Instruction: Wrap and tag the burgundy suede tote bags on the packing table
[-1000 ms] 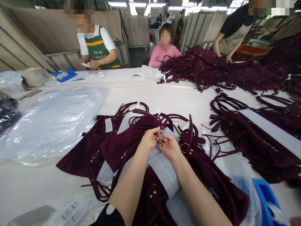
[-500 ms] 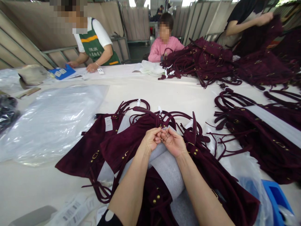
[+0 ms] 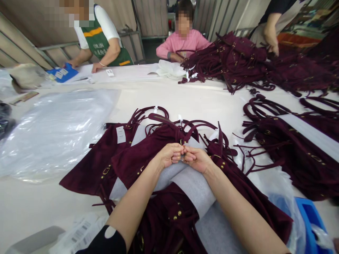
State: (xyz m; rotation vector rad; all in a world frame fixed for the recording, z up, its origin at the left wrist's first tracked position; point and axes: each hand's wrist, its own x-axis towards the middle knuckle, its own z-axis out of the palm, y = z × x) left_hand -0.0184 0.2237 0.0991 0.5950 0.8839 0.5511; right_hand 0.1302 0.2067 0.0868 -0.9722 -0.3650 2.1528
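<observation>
Several dark maroon bags (image 3: 87,164) with brass studs and long handles lie overlapped in front of me. My left hand (image 3: 171,155) and my right hand (image 3: 195,158) meet fingertip to fingertip over them, both closed in a pinch. Whatever they pinch is too small to make out. Below the hands, a grey-white paper sheet (image 3: 194,197) wraps across one bag. A white tag (image 3: 120,134) lies on the left bag. The handles (image 3: 190,124) curve just beyond my fingers, with white wrapping on some of them.
Clear plastic bags (image 3: 58,130) are stacked at left. A large heap of maroon bags (image 3: 227,63) rises at the far right, and more maroon bags (image 3: 288,151) lie at right. A blue tape dispenser-like object (image 3: 308,218) stands front right. Barcode labels (image 3: 79,233) sit front left. Three people work across the table.
My fingers have curled tighter and both hands now press together in a pinch. The view has tilted slightly downward. The person at far right has lowered an arm to the heap.
</observation>
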